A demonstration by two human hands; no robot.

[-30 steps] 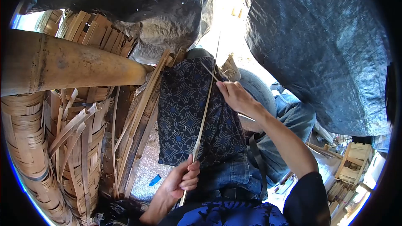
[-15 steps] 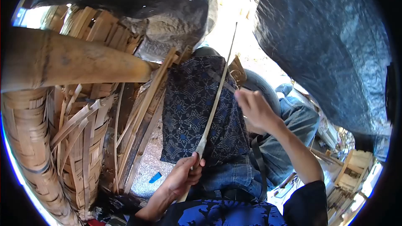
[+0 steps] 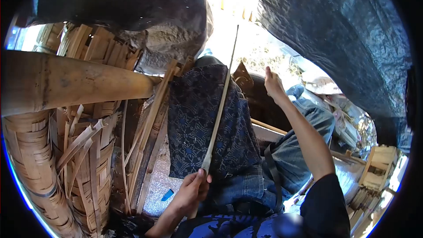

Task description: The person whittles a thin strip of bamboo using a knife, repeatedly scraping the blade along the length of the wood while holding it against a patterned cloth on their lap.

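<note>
A long thin strip of bamboo or wood (image 3: 219, 117) runs up and away over the dark patterned cloth (image 3: 194, 119) on my lap. My left hand (image 3: 194, 189) is closed round the strip's near end, thumb on top. My right hand (image 3: 274, 83) is raised beyond the cloth to the right, apart from the strip, its fingers closed. What it holds, if anything, I cannot make out against the bright ground.
A thick bamboo pole (image 3: 79, 81) juts in from the left above woven bamboo baskets (image 3: 33, 154) and split slats (image 3: 150, 123). Dark plastic sheeting (image 3: 335, 26) hangs at the upper right. A small blue piece (image 3: 167, 195) lies near my left forearm. Wooden pieces (image 3: 379, 167) stand at the right.
My right hand has moved up, right and away from the strip, and the blade-like tool seen at it before no longer shows. My left hand keeps its grip. The view has shifted slightly.
</note>
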